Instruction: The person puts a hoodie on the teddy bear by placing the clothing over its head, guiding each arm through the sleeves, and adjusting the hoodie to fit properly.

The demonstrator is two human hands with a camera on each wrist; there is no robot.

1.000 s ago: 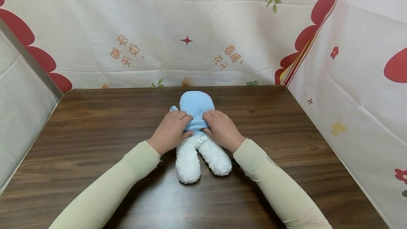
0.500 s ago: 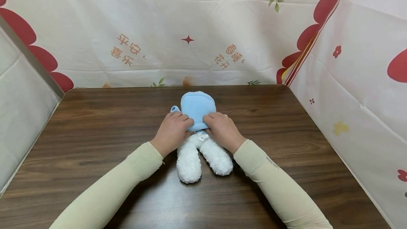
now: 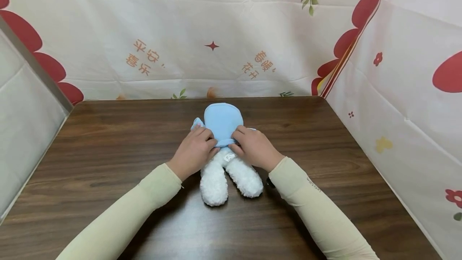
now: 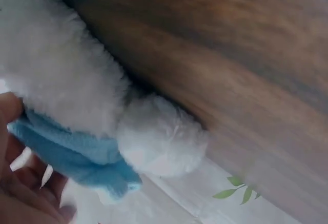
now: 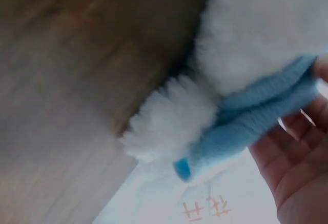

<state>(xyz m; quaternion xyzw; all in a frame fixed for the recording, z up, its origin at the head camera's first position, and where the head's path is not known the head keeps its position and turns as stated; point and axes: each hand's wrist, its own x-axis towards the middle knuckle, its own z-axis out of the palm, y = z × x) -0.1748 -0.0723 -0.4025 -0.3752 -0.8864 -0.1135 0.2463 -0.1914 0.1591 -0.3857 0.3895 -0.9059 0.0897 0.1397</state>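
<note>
A white plush toy (image 3: 213, 183) lies on the table, its two fluffy legs pointing toward the person. Light blue cloth (image 3: 223, 121) covers its upper part, and a small white tag (image 3: 229, 157) shows between the legs. My left hand (image 3: 193, 149) pinches the cloth's lower left edge; my right hand (image 3: 258, 147) pinches its lower right edge. In the left wrist view, fingers and thumb hold the blue cloth (image 4: 77, 152) beside white fur (image 4: 61, 65). The right wrist view shows the other blue edge (image 5: 246, 121) held beside white fur (image 5: 256, 34).
The dark wooden table (image 3: 108, 139) has its far edge close behind the toy. A printed white curtain (image 3: 173, 31) hangs behind it, and another white sheet (image 3: 408, 91) hangs along the right side.
The cloth's lower edge has curled up slightly between the hands. The right hand has shifted a little to the right, and a blue bit shows behind it. Both hands keep their pinch.
</note>
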